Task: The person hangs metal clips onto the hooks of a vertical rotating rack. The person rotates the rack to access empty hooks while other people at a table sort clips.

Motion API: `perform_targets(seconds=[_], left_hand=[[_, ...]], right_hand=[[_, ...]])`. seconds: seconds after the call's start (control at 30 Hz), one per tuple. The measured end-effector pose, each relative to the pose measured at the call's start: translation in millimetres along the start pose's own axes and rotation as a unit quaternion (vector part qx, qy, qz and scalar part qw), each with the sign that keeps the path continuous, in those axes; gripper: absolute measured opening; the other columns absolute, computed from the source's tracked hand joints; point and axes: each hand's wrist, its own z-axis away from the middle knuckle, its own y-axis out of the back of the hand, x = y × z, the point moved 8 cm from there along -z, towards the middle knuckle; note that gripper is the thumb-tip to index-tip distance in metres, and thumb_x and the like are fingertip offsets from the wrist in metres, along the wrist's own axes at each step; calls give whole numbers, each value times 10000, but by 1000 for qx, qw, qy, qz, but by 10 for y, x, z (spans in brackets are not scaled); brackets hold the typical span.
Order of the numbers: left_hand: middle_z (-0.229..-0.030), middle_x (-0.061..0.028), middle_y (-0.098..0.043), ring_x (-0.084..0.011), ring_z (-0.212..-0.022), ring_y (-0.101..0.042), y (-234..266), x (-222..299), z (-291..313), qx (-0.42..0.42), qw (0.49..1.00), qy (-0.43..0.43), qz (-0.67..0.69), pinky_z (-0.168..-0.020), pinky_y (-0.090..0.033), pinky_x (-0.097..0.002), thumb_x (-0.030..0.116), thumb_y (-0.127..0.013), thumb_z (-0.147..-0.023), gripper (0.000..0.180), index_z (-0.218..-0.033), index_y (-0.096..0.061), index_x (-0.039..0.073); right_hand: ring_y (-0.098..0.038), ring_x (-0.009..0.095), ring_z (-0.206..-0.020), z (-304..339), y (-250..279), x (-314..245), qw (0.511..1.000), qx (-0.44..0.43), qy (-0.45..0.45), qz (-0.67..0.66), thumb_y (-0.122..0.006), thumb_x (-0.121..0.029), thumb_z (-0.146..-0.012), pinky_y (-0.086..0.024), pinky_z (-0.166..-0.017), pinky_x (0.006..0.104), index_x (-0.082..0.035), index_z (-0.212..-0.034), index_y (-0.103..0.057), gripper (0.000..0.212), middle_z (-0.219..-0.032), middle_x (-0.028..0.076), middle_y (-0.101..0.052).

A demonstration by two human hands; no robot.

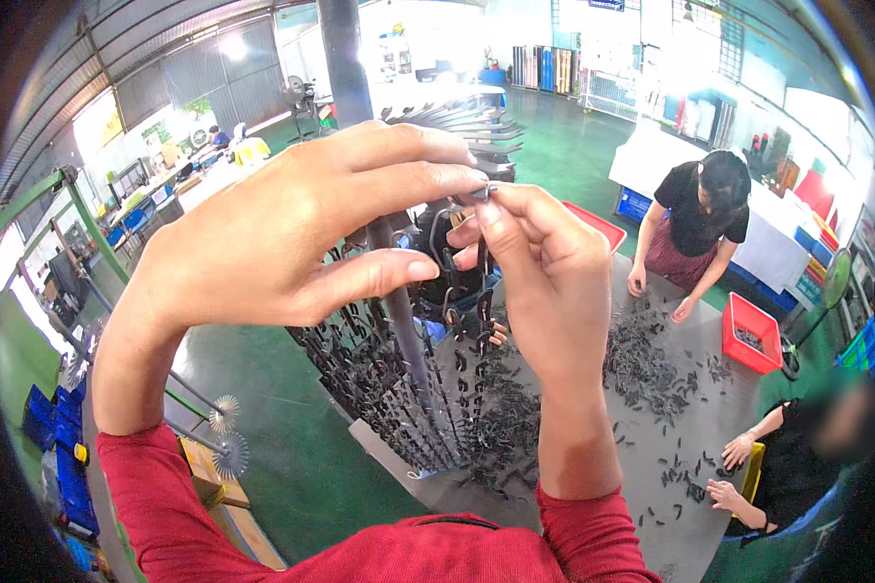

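Note:
Raised in front of me, my left hand [331,228] reaches across with its fingers stretched out and its thumb held apart. Its fingertips touch a small dark metal-looking piece [484,192]. My right hand [549,272] pinches that piece between thumb and forefinger; its exact kind is too small to tell. Behind both hands stands a rack with a grey upright pole [403,330] and metal prongs [476,126] fanning out at its top. Strands of small dark curved pieces [360,364] hang around the pole, partly hidden by my hands.
A grey table [666,486] carries many loose dark curved pieces [651,360]. Two co-workers [695,219] handle pieces at its right side. A red bin [752,335] stands near them. Round spoked wheels [230,455] on bars are at lower left, above cardboard boxes.

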Motion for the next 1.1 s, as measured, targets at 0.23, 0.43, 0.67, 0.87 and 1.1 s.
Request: perform_targets(seconds=[0.23,0.43,0.67,0.87,1.1], left_hand=[[-1320,-182,-537,-376,-1213,-517,-57,3,-4,13,1000,7,-10,-1009,-414,-442,241,-623,-879,506,-1337,-523,52],[-1345,-190,-505,-382,-1215,-506,-72,-42,-53,25,998,44,-41,-1008,-417,-438,268,-602,-907,503,-1345,-513,36],[-1428,-236,-396,-382,-1309,-423,-79,-169,-60,-56,991,125,-11,-1056,-370,-435,342,-592,-913,586,-1374,-464,5],[-1447,-207,-395,-383,-1349,-386,-21,-87,-113,-56,998,19,25,-1085,-337,-452,368,-677,-837,703,-1406,-419,45],[-1402,-175,-472,-371,-1287,-468,-25,-10,-44,-12,1000,-17,20,-1050,-389,-440,256,-672,-835,550,-1334,-535,69]], right_hand=[[-611,101,-577,12,97,23,997,78,27,-2,-531,-60,-950,-486,-549,236,38,-956,-644,150,-686,60,-634],[-626,118,-572,-34,552,211,992,109,-24,57,-556,-85,-927,-488,-562,238,29,-940,-672,163,-687,90,-661],[-662,325,-883,-67,947,271,811,83,0,579,-632,-151,-860,-504,-766,391,-43,-964,-703,166,-954,150,-693],[-623,180,-748,87,421,-27,970,26,101,218,-695,-67,-811,-493,-689,291,-37,-980,-702,172,-897,101,-644],[-529,121,-640,45,120,-148,988,24,92,118,-690,-56,-831,-419,-560,256,-10,-887,-684,73,-760,61,-564]])
